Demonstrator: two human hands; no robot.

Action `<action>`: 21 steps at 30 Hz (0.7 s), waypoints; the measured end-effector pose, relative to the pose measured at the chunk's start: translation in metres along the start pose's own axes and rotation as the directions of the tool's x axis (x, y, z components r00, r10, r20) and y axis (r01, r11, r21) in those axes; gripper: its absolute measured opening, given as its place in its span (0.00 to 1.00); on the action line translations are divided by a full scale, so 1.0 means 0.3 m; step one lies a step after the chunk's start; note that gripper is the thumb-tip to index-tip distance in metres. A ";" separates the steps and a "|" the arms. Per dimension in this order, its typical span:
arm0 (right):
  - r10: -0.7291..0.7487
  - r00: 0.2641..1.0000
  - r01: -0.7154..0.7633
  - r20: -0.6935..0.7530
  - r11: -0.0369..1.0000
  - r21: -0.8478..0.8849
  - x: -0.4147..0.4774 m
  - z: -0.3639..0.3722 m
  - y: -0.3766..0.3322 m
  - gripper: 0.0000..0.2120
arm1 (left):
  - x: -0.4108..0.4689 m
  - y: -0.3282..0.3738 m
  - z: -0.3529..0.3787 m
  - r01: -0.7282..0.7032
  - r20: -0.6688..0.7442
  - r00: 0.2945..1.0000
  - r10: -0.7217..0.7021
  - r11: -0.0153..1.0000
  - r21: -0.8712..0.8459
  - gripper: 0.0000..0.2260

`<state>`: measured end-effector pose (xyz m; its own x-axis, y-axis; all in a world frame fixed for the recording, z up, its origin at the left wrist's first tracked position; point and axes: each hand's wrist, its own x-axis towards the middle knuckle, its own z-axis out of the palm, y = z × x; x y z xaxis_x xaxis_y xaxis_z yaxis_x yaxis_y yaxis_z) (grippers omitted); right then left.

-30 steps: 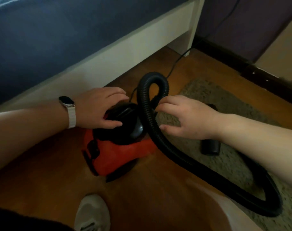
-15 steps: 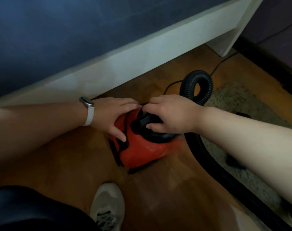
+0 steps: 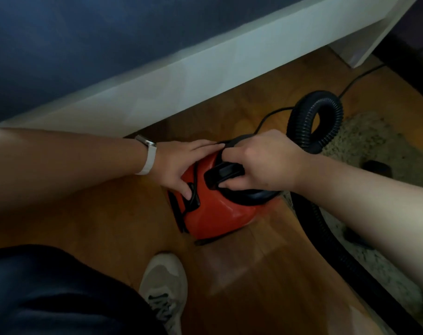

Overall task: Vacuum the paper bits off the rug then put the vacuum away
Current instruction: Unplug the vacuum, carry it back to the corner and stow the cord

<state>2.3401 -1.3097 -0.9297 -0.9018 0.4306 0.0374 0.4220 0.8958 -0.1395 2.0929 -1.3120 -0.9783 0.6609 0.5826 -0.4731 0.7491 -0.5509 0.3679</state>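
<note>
Red vacuum [image 3: 217, 213] on the wood floor [image 3: 266, 274], just beside the bed [image 3: 181, 76].
Its black handle [image 3: 223, 174] is gripped by the right hand [image 3: 266, 163], fingers curled round it; the left hand [image 3: 179, 165] lies flat on the shell, fingers straight. The hose [image 3: 316, 122] runs over the rug [image 3: 365, 141].

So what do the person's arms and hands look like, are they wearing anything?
Both forearms are bare, no sleeves showing, and neither the left hand nor the right hand has a glove or a visible ring. The left wrist carries a white band with a small oblong face.
</note>
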 end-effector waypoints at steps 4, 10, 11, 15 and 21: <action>0.004 0.999 -0.003 -0.035 1.000 0.012 0.012 0.001 -0.002 0.24 | 0.003 0.017 0.000 0.047 0.000 0.999 -0.047 0.999 -0.011 0.59; 0.021 1.000 -0.020 0.010 1.000 -0.017 -0.007 -0.004 -0.008 0.23 | 0.006 0.028 -0.029 0.036 0.011 0.999 -0.037 0.993 0.115 0.59; 0.017 1.000 -0.017 0.004 1.000 -0.018 -0.009 -0.004 -0.011 0.23 | -0.002 0.026 -0.028 0.028 -0.003 1.000 -0.028 0.990 0.139 0.58; 0.041 0.999 -0.041 -0.003 0.998 -0.040 -0.019 -0.008 -0.018 0.24 | -0.053 0.028 -0.047 0.000 -0.085 0.996 0.027 0.955 0.296 0.49; 0.091 0.988 -0.100 -0.125 0.993 -0.060 -0.114 -0.020 -0.014 0.27 | -0.071 0.106 -0.144 -0.011 -0.384 0.922 0.050 0.995 0.102 0.40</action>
<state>2.3698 -1.3277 -0.9245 -0.8406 0.5210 0.1480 0.5145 0.8535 -0.0824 2.1046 -1.3162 -0.9217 0.6644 0.7392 -0.1102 0.7329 -0.6156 0.2898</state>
